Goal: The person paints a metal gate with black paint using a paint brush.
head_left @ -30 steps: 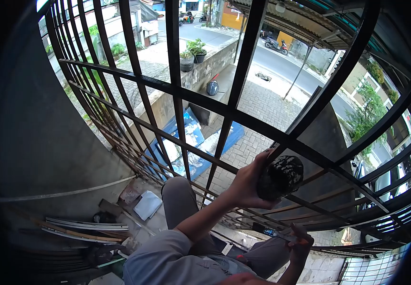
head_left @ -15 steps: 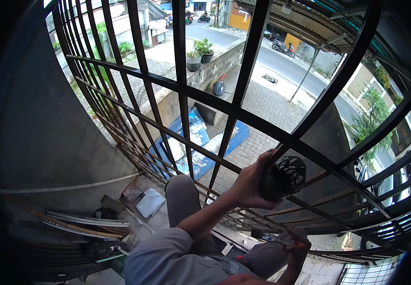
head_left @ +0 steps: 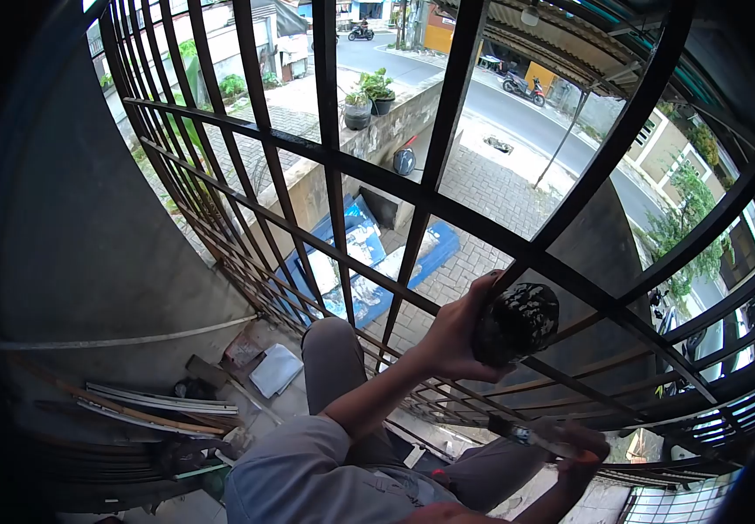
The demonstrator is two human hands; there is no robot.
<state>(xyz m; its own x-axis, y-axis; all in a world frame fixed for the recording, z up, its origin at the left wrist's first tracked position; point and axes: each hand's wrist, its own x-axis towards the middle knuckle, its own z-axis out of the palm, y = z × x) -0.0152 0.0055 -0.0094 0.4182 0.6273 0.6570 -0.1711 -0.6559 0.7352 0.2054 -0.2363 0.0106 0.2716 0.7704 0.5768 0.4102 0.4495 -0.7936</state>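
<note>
My left hand grips a dark round container from its left side, up against the black metal bars. White flecks cover part of the container's surface. Lower right, my right hand is closed on the handle of a paintbrush, whose dark bristles point left, below the container and apart from it. The fingers of my right hand are slightly blurred.
Bars curve across the whole view. My knee is bent left of the container. On the floor at left lie a folded white cloth and long strips. Beyond the bars are blue sheeting, potted plants and a road.
My right hand has moved right with the paintbrush, and more of the brush shows. My left hand and the container have barely shifted. Out on the road, a motorbike has moved left.
</note>
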